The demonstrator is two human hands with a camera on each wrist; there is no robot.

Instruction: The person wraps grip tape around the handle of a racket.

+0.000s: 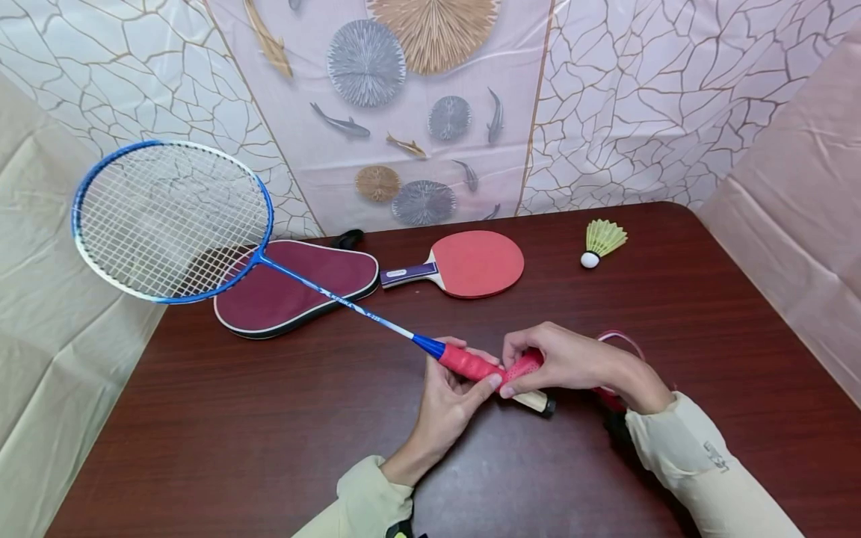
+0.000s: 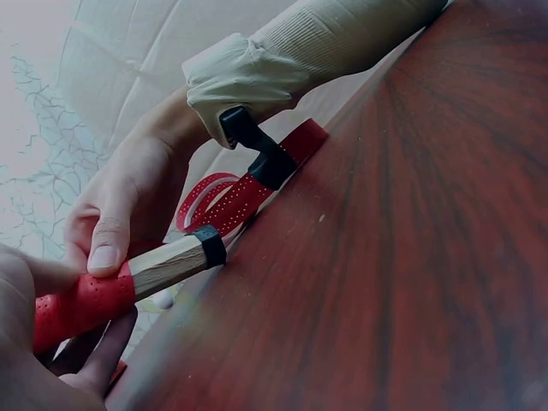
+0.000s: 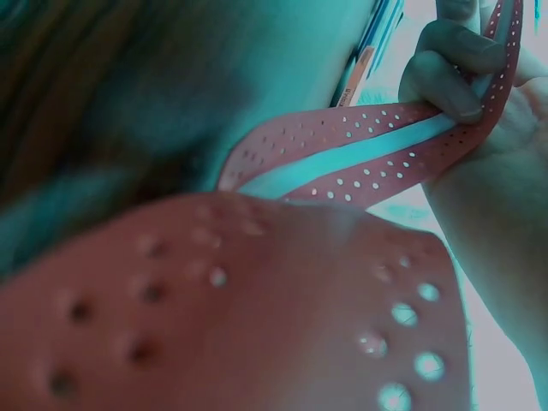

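Note:
A blue and white badminton racket [image 1: 377,317] is held up over the table, its strung head to the left. My left hand [image 1: 440,407] holds its handle from below, thumb on the red perforated grip tape [image 1: 471,365] wound around the upper part. Toward the butt, bare pale wood [image 2: 171,267] shows, ending in a black cap [image 2: 210,247]. With thumb and fingers, my right hand [image 1: 561,359] pinches the tape beside the wound edge. The loose length of tape [image 3: 385,145], with a pale strip along its middle, trails past the right wrist.
A red table tennis paddle [image 1: 477,263] lies at the back, beside a maroon paddle case [image 1: 306,280] under the racket's shaft. A yellow shuttlecock [image 1: 602,243] rests at the back right. Dark wooden table [image 1: 235,433]; patterned cloth hangs behind it.

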